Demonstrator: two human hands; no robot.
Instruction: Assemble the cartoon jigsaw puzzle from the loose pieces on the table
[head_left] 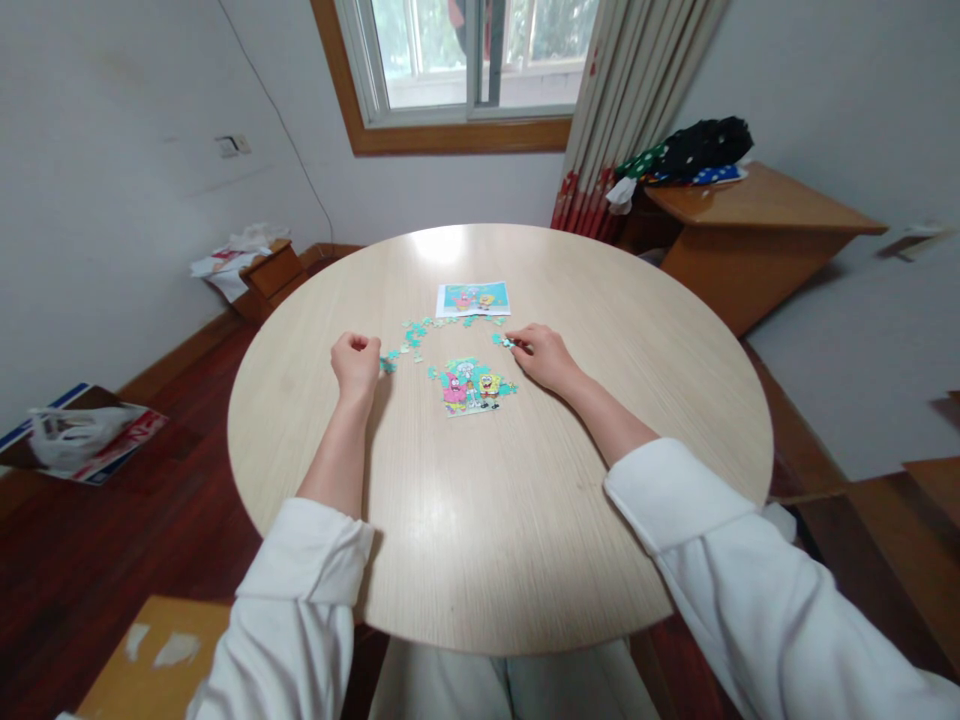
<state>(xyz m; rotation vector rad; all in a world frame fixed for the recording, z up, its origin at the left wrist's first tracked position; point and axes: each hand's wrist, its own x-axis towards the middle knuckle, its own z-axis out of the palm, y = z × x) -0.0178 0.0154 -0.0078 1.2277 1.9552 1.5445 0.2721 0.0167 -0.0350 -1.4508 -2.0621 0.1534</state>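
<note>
A partly joined jigsaw puzzle (466, 385) with cartoon figures lies on the round table (480, 500), between my hands and a little nearer to me. My right hand (546, 355) rests to its upper right, thumb and forefinger pinched at a small light-blue puzzle piece (508, 342). On the other side, my left hand (356, 365) is closed, its fingers curled inward; whether anything is inside is hidden. Loose puzzle pieces (414, 335) in blue and pale green form an arc from beside my left hand up to the printed picture (472, 299), which shows the same figures.
Behind the table are a window (472, 60) and a long curtain (630, 90). A wooden desk (765, 205) with dark clothes (705, 148) on it stands at the right. At the lower left are a plastic bag (75, 437) and a cardboard box (150, 660).
</note>
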